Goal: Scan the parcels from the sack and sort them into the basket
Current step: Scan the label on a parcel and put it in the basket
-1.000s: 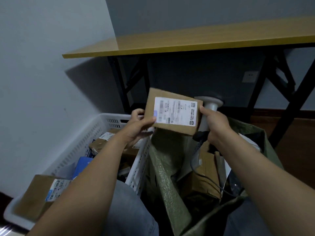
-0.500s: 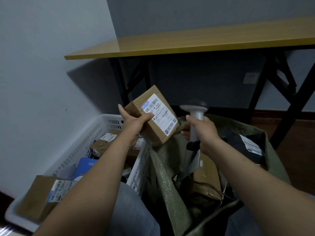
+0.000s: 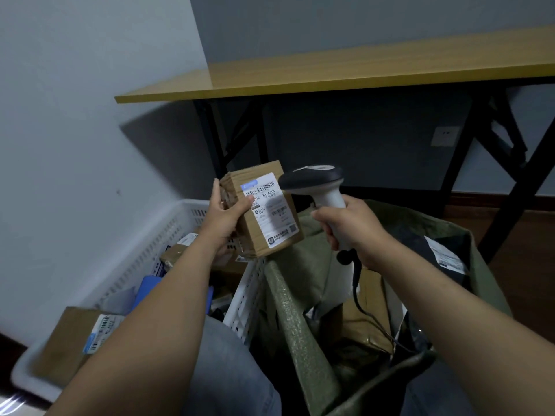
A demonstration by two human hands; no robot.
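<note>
the left hand (image 3: 223, 217) is reaching forward from a bare forearm, palm toward the centre, and its fingers (image 3: 216, 192) are wrapping the left edge of a small cardboard parcel (image 3: 261, 211) while the thumb is pressing on the shipping label (image 3: 271, 210). the parcel is being held in the air, tilted, label side facing up and toward the camera, above the near corner where the white basket (image 3: 246, 298) is meeting the green sack (image 3: 300, 334). the right hand (image 3: 353, 228) is closing fist-like around the white handle of the scanner (image 3: 318, 187), with the dark scanner head pointing left, just beside the top right corner of the parcel. a dark cable is hanging from the handle's base into the sack.

half a second ago the scanner was standing upright and lower, with its head level; now it is being raised and turned toward the label, and the right hand is sitting higher. the parcel is turning so the label is facing the camera more squarely. a second ago both hands were holding the parcel flat.

the basket on the left is holding several boxes, among them a labelled box (image 3: 75, 340) at the near end. the sack is holding more parcels, including a brown box (image 3: 366, 313) and a dark bag (image 3: 444, 250). a yellow-topped desk (image 3: 330, 76) is standing behind.
</note>
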